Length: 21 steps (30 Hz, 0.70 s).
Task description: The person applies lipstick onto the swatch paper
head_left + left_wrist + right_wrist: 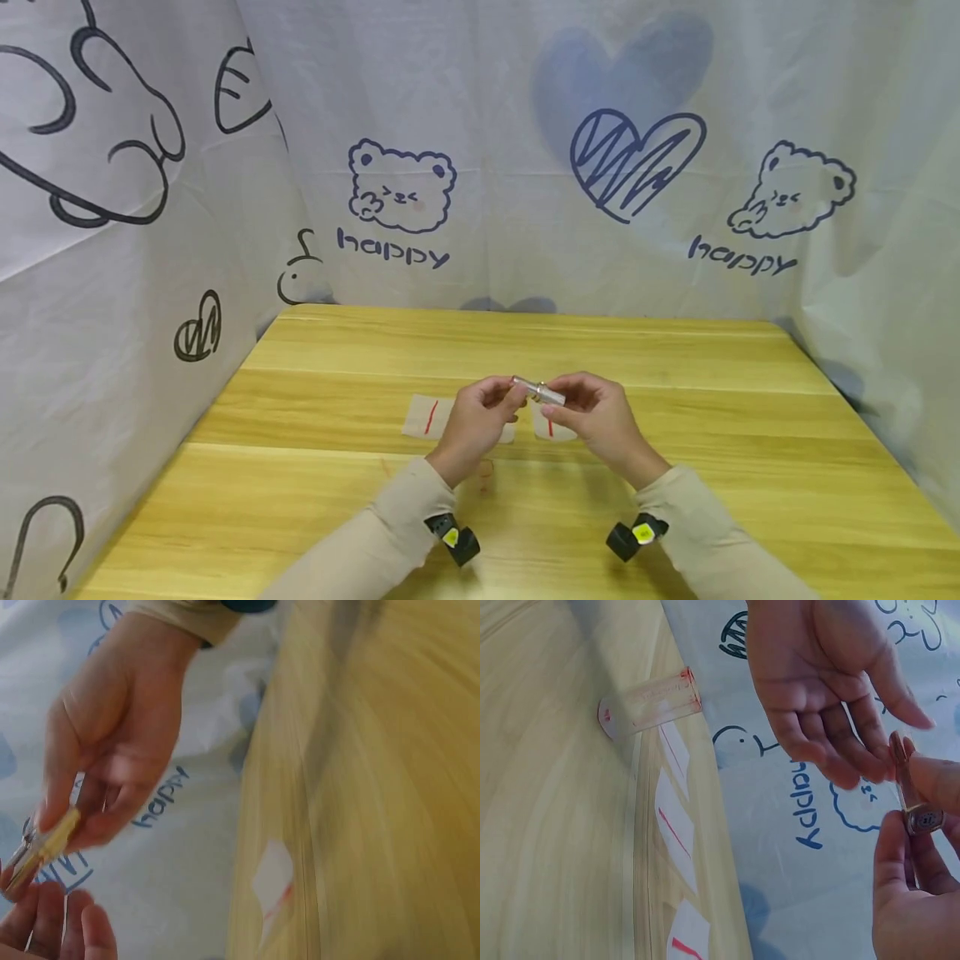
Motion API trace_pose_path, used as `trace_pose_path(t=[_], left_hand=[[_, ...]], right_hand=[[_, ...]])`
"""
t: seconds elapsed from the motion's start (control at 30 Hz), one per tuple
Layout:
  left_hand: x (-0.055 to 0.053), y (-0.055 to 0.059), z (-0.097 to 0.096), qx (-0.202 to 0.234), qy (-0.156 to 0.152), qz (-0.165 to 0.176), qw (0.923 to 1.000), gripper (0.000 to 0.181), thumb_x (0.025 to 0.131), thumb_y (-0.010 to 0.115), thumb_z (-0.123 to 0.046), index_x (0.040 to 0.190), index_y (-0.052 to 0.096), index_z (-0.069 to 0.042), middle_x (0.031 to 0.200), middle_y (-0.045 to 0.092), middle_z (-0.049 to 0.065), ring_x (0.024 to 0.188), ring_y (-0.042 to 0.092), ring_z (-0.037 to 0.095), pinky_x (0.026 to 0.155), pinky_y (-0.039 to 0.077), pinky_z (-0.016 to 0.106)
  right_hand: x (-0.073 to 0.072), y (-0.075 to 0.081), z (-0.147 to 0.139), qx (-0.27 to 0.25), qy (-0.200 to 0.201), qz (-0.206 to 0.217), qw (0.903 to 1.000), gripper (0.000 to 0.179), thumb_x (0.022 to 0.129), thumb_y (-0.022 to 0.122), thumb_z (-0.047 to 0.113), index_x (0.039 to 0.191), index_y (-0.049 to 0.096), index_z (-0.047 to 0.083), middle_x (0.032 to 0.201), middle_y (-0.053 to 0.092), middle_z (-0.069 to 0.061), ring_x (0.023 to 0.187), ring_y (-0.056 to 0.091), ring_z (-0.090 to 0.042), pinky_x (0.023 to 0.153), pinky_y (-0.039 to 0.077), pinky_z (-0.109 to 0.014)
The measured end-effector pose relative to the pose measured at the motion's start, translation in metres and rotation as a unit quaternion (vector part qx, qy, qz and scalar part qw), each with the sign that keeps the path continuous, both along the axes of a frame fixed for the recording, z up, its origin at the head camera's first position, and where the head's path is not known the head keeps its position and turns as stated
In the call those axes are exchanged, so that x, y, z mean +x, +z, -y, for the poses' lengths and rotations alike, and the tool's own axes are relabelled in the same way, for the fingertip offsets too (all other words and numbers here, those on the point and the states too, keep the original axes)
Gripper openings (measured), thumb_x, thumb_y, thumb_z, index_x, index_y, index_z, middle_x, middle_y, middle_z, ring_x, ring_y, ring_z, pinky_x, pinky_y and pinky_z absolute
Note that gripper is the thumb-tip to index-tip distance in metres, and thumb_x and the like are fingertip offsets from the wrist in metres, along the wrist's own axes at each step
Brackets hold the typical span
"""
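Observation:
Between my two hands is a slim shiny tube [553, 397], silver with a gold band, that looks like a lipstick. It slants, with one narrower end toward the left. My right hand [603, 417] pinches the thicker part between thumb and fingers. At the narrower end, my left hand [476, 423] has its thumb and forefinger on the tube. In the left wrist view, the silver and gold tube [28, 861] is blurred, with left fingers [49, 919] beside it. The right wrist view shows a squarish patterned end [928, 820]; fingers hide part of the tube.
Pale paper pieces with red strokes [427, 417] lie on the wooden table [337, 358] beneath and behind the hands. A clear container [649, 705] with red markings is on the table near the papers. Printed white cloth [510, 258] hangs around the table.

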State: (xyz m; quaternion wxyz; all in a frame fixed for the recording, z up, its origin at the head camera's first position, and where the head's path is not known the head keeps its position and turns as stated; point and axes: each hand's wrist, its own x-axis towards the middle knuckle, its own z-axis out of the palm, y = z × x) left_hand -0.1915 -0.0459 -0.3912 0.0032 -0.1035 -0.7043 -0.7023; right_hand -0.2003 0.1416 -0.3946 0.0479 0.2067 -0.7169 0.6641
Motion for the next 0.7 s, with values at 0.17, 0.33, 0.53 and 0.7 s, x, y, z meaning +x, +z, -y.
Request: trace_pose_path(t=[0.17,0.33,0.53,0.7], left_hand=[[0.001,-0.004,0.017,-0.069,-0.018,-0.032,0.997,0.031,0.098,0.061,-0.026,0.117,0.064,-0.002,0.101,0.066,0.009,0.091,0.063,0.023,0.076,0.053,0.032],[-0.001,-0.014,0.039,-0.128,-0.031,-0.041,0.9904,0.018,0.1,0.055,-0.01,0.113,0.064,0.0,0.101,0.066,0.009,0.094,0.062,0.032,0.076,0.053,0.038],[0.0,-0.027,0.06,-0.214,-0.078,0.008,0.9737,0.033,0.088,0.046,0.016,0.118,0.057,0.007,0.109,0.062,0.018,0.099,0.06,0.034,0.084,0.052,0.039],[0.006,-0.031,0.069,-0.31,-0.131,0.029,0.9412,0.052,0.074,0.047,0.02,0.123,0.055,0.006,0.112,0.061,0.014,0.099,0.058,0.029,0.085,0.05,0.041]], right_hand=[[0.001,-0.001,-0.006,0.011,0.019,0.021,0.9995,0.026,0.087,0.07,-0.001,0.109,0.061,-0.012,0.096,0.065,-0.011,0.081,0.063,-0.014,0.069,0.053,-0.023],[0.005,-0.004,-0.011,0.008,0.024,0.042,0.9988,0.026,0.09,0.066,-0.002,0.11,0.058,-0.017,0.094,0.064,-0.01,0.08,0.063,-0.012,0.07,0.054,-0.023],[0.01,-0.01,-0.016,0.014,0.022,0.054,0.9982,0.026,0.09,0.065,-0.002,0.109,0.057,-0.018,0.094,0.065,-0.01,0.08,0.063,-0.011,0.071,0.055,-0.025],[0.012,-0.015,-0.019,0.018,0.022,0.057,0.998,0.026,0.091,0.065,-0.001,0.11,0.058,-0.016,0.097,0.064,-0.014,0.081,0.062,-0.011,0.073,0.056,-0.027]])
